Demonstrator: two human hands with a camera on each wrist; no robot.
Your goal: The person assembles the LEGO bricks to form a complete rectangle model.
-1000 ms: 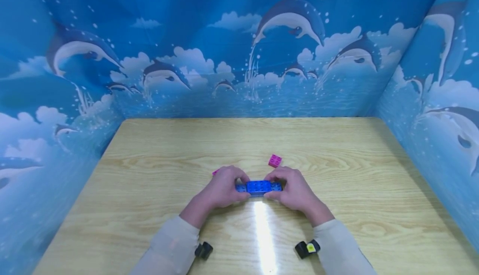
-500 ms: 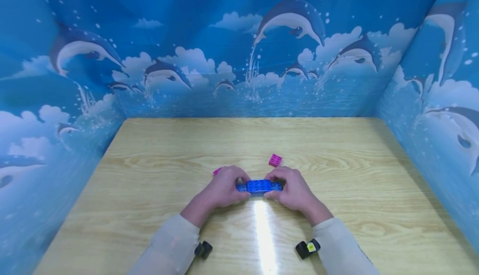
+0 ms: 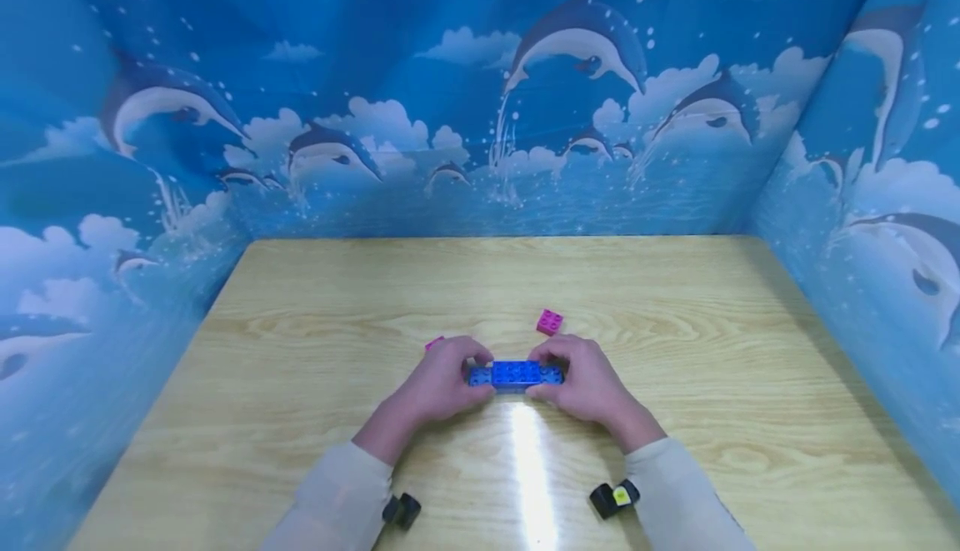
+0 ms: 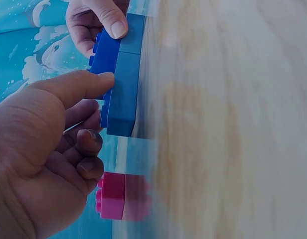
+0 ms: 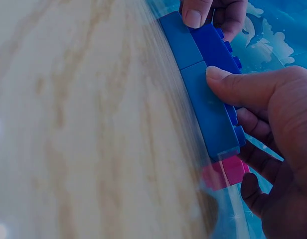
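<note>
Two medium-blue toy building bricks, the left brick [image 3: 481, 377] and the right brick [image 3: 552, 375], lie end to end on the table. A darker blue brick [image 3: 516, 372] sits studs-up on top, bridging their joint. My left hand [image 3: 450, 380] curls round the left end, its thumb at the near side by the dark brick's lower edge and its fingers behind. At the other end my right hand [image 3: 585, 380] pinches the bricks, thumb on the near face in the right wrist view. The fingertips behind the bricks are partly hidden.
A pink four-stud brick [image 3: 550, 322] lies just beyond my right hand. Another pink brick [image 3: 434, 343] shows partly behind my left hand. The wood-grain table [image 3: 337, 284] meets a blue dolphin-print curtain [image 3: 420, 167] at the back and sides.
My left hand has shifted slightly left along the bricks, baring more of the left brick's studs. The right hand and the stack hold nearly the same place.
</note>
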